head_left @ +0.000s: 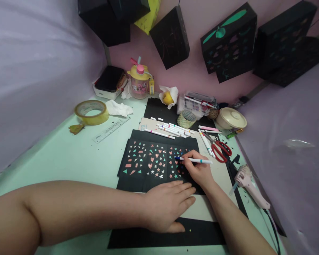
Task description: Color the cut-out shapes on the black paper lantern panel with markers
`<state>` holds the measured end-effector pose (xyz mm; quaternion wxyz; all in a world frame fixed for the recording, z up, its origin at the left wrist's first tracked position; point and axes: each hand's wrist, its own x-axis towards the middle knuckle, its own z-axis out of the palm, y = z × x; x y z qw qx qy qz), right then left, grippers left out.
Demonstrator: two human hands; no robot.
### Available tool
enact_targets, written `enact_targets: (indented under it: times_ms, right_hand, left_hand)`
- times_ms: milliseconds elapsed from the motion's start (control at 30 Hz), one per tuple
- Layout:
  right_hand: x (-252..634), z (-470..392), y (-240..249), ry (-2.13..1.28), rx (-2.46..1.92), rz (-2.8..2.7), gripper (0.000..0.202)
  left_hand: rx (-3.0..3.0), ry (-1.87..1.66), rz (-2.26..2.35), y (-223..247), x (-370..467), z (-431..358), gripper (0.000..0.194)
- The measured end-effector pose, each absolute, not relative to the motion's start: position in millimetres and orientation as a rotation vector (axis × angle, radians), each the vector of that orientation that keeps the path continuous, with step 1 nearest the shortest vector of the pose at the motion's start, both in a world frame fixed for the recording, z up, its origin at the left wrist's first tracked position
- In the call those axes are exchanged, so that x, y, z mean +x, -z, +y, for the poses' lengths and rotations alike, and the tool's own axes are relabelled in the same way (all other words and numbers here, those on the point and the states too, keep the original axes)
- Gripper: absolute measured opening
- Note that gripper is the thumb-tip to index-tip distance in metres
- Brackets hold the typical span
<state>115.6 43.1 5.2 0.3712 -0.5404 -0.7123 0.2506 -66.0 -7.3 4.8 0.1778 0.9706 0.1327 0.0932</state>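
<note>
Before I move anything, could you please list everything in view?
Sheet: one, black with coloured shapes, centre
Pen: one, white and blue, over sheet
Other pens: several, white, behind and right
Scissors: one, red-handled, right
Glue gun: one, pink, right
Large tape: one, yellowish, left
Small tape: one, yellowish, back
Ruler: one, clear, left
Bottle: one, yellow and pink, back
Wrapped item: one, yellow, back
Tissue: one, white, beside large tape
Case: one, clear, back
Bowl: one, cream, back right
Boxes: several, black, hanging above
Board: one, cream, under sheet
Table: one, pale green, underneath
Drapes: two, lilac, both sides
Left hand: one, bare, sheet's near edge
Right hand: one, bare, holding pen
</note>
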Motion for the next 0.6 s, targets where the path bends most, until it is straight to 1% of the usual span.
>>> enact_targets:
  times_ms: [600]
  right_hand:
    - [113.9, 43.6, -6.4, -0.598, -1.400, -1.805, 0.012]
  left_hand:
    - [2.743, -0.274, 0.375, -4.4, -65.3, -7.1, 0.069]
